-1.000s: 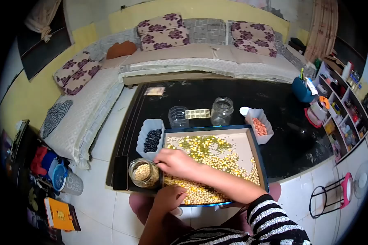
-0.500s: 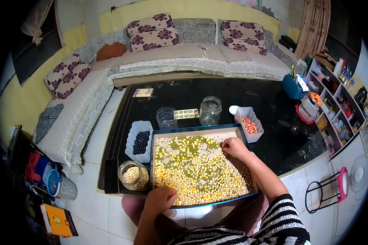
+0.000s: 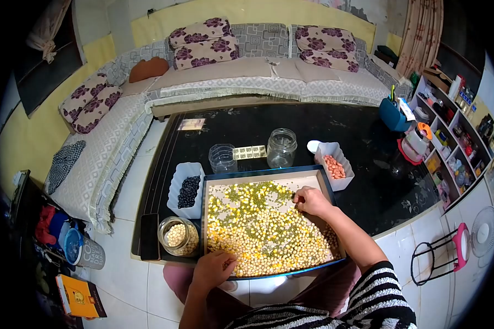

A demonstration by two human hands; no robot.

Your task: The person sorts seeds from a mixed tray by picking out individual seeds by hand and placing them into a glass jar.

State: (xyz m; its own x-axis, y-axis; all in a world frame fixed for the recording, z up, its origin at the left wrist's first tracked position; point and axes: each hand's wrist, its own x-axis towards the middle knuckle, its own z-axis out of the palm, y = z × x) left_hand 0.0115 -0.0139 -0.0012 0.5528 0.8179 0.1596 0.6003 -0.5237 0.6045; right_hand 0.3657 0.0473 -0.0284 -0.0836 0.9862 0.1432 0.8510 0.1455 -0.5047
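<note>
Grey and cream sofa seats with a wavy pattern (image 3: 258, 67) bend around a shiny black table (image 3: 346, 127). With the sofa's back at twelve o'clock, I see a shallow cardboard tray with blue edges (image 3: 274, 175) above the person's knees. It lies long ways from nine to three. Mixed green, yellow and cream seeds (image 3: 269, 236) fill most of it. At two o'clock the right hand (image 3: 312, 201) bends its fingertips together over the tray; I can't tell if they pinch a seed. At eight, the left hand (image 3: 215, 268) curls its fingers by the near corner and hides it; I can't tell if they grip. A round glass jar of cream beans (image 3: 189, 245) stands at nine, just beside the tray. The right arm covers part of the tray's side.
</note>
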